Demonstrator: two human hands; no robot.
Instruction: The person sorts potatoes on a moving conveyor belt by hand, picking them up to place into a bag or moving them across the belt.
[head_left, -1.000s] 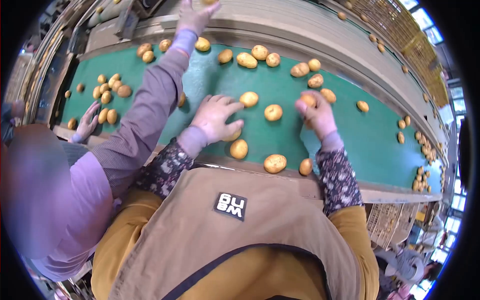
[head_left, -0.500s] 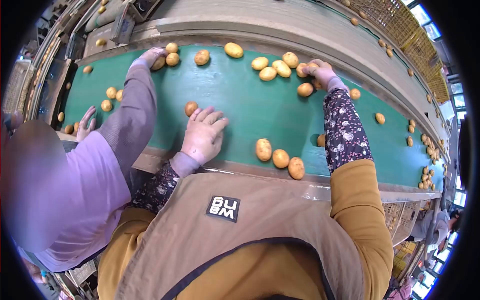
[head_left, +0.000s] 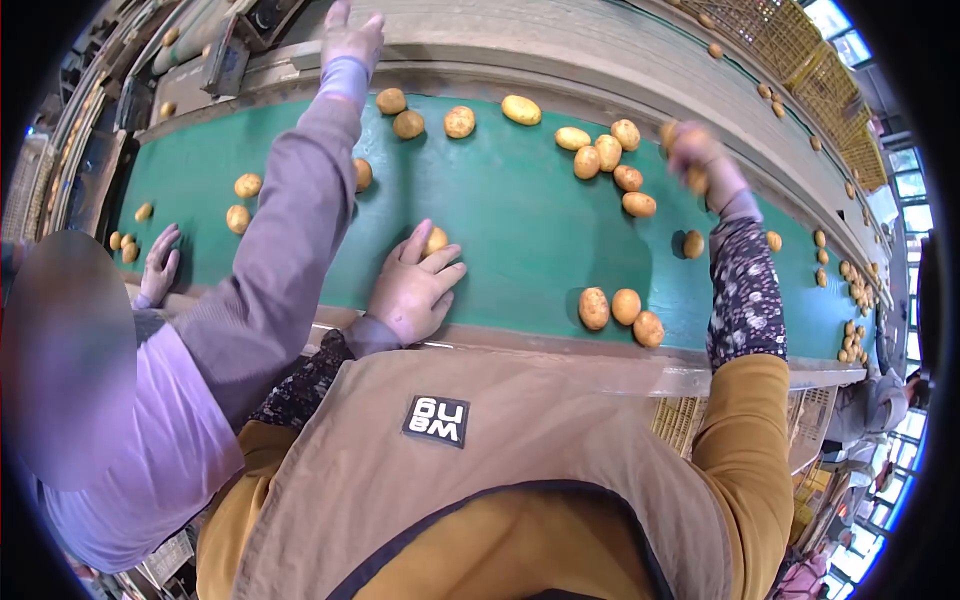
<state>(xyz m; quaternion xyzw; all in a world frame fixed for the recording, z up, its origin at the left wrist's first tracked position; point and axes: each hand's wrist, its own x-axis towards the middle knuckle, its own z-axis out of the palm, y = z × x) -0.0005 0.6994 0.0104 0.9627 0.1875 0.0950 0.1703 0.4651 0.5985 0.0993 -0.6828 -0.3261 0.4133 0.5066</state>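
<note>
My left hand (head_left: 412, 288) rests low over the green belt, its fingers spread. A potato (head_left: 435, 240) lies at its fingertips, partly covered by them; it does not look gripped. My right hand (head_left: 708, 165), smeared by motion, is raised near the belt's far edge and closed on potatoes (head_left: 697, 180); one shows below the fingers and another beyond them. A single potato (head_left: 693, 244) lies on the belt below that hand. Left of it is a cluster of several potatoes (head_left: 608, 152). Three more potatoes (head_left: 626, 306) sit in a group near the close edge.
On my left a co-worker in a purple sleeve (head_left: 290, 230) reaches across the green belt (head_left: 500, 220), one hand (head_left: 352, 40) over the far rail. Potatoes (head_left: 855, 280) gather at the belt's right end. Yellow crates (head_left: 840, 95) stand at the far right.
Potatoes on the belt have shifted right. My right hand has moved right, carrying potatoes. A potato has come under my left fingertips. The co-worker's far hand has risen off the belt.
</note>
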